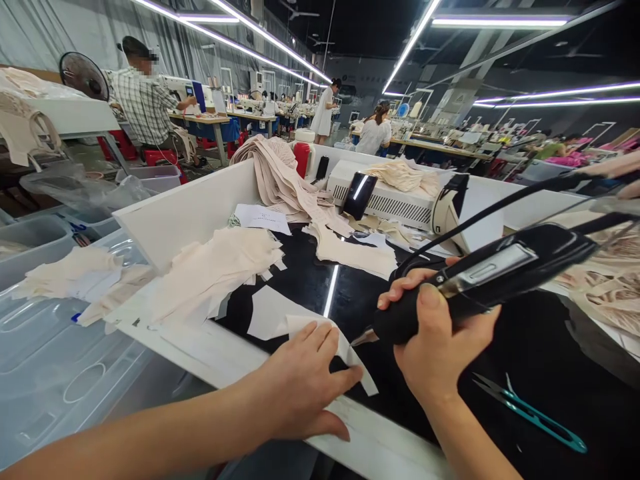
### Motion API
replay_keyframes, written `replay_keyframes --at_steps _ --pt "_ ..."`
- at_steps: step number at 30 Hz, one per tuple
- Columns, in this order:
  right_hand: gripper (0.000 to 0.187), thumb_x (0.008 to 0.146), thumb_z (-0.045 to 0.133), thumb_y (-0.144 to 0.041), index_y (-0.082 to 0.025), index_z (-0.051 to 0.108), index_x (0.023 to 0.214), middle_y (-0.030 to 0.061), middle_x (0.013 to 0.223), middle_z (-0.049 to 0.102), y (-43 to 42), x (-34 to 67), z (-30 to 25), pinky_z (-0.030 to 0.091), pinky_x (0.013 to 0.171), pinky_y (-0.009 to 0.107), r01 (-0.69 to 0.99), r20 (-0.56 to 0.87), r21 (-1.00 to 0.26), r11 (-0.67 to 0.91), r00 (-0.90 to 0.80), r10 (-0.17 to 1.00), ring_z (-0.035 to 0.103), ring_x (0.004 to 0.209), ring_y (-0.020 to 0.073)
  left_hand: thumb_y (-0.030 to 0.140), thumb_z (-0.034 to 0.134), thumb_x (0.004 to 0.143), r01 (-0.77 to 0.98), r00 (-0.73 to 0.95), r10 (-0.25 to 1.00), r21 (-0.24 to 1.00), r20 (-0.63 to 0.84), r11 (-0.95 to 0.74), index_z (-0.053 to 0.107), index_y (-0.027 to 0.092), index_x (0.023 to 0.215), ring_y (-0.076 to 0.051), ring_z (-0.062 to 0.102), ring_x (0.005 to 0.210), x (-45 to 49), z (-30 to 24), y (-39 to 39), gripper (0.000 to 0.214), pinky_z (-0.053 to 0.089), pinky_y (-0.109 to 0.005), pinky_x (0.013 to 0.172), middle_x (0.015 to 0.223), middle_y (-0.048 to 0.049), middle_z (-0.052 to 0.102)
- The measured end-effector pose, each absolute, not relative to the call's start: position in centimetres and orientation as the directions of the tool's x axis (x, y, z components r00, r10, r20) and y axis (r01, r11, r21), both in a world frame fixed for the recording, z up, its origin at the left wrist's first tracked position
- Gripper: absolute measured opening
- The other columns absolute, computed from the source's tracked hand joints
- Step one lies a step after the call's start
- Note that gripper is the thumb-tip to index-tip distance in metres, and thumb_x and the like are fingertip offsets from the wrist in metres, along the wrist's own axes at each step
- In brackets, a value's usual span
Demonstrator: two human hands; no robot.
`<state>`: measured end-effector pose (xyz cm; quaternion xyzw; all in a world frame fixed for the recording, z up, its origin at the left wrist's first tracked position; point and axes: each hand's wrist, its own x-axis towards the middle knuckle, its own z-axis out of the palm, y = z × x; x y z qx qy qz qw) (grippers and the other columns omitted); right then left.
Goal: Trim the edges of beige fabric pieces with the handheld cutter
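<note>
My left hand (320, 370) lies with fingers spread on a small pale fabric piece (305, 323), pressing it against the black work surface (305, 267). Beside that piece is another light cut piece (267, 313). Wrapped around a thick black corded handheld tool (500, 273) is my right hand (443, 340), with the thumb on top. The tool's narrow metal tip (366, 337) points left and meets or nearly meets the fabric edge near my left fingers. Teal thread snips (535, 413) lie on the black surface to the right.
Stacked pale fabric pieces (215, 267) lie at the left, under a paper slip (263, 218). Behind are a phone (360, 195), a vented white machine (385, 193) and a long fabric bundle (280, 173). Clear plastic bins (55, 373) stand left. People sit at sewing tables beyond.
</note>
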<state>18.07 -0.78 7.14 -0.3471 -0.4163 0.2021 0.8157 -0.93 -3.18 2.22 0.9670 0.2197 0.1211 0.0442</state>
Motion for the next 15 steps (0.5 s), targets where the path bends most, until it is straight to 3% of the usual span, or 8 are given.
replay_keyframes --at_steps 9,15 --pt "0.042 0.091 0.093 -0.039 -0.029 0.058 0.113 -0.0096 0.085 0.074 0.1 17.9 7.0 0.062 0.054 0.029 -0.024 0.589 -0.708 0.705 0.531 0.609 0.068 0.057 0.0123 0.075 0.083 0.099 0.41 0.889 0.434 0.17 0.144 -0.896 0.063 0.022 0.166 -0.056 0.058 0.157 -1.6 1.8 -2.8 0.088 0.054 -0.076 0.123 0.165 -0.0364 0.058" --pt "0.033 0.093 0.084 -0.022 -0.03 0.057 0.109 -0.0093 0.087 0.075 0.5 17.0 6.5 0.061 0.054 0.028 -0.028 0.609 -0.701 0.713 0.497 0.618 0.068 0.059 0.0116 0.073 0.083 0.099 0.407 0.893 0.433 0.188 0.124 -0.894 0.061 0.022 0.167 -0.059 0.055 0.159 -2.0 1.7 -2.7 0.088 0.052 -0.08 0.123 0.169 -0.0381 0.053"
